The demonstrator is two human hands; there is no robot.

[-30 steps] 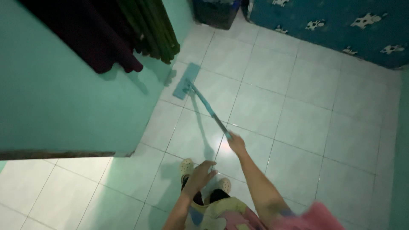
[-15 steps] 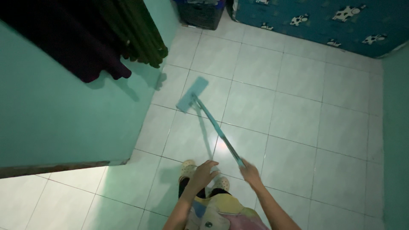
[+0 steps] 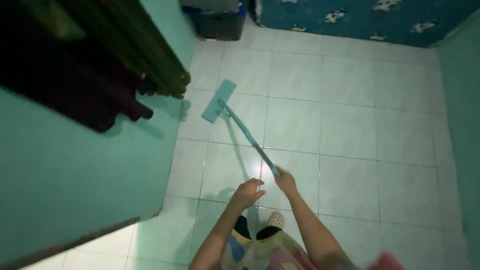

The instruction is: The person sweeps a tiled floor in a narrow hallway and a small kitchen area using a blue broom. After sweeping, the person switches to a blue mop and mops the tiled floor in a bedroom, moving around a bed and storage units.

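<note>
Against the green wall (image 3: 75, 190) on the left hang dark clothes (image 3: 95, 85), high enough that their hems clear the floor. Just right of them the flat mop (image 3: 219, 101) has its pale blue head lying flush on the white tiled floor (image 3: 350, 130), near the foot of that wall, with the head turned at a slant so one long edge faces the corner. The handle runs down and to the right at a low angle, which keeps the pad pressed flat on the tiles. The left hand (image 3: 247, 192) hangs free, fingers loosely spread and holding nothing, just beside the end of the handle but not touching it. The right hand (image 3: 285, 181) is wrapped around the handle's end, arm stretched forward to give the reach. Below the hands a light-coloured clog (image 3: 276, 220) shows on the tiles, planted back from the mop. Further right the floor runs to a blue patterned fabric (image 3: 360, 20) at the far wall, with a dark bin (image 3: 217, 22) beside it.
</note>
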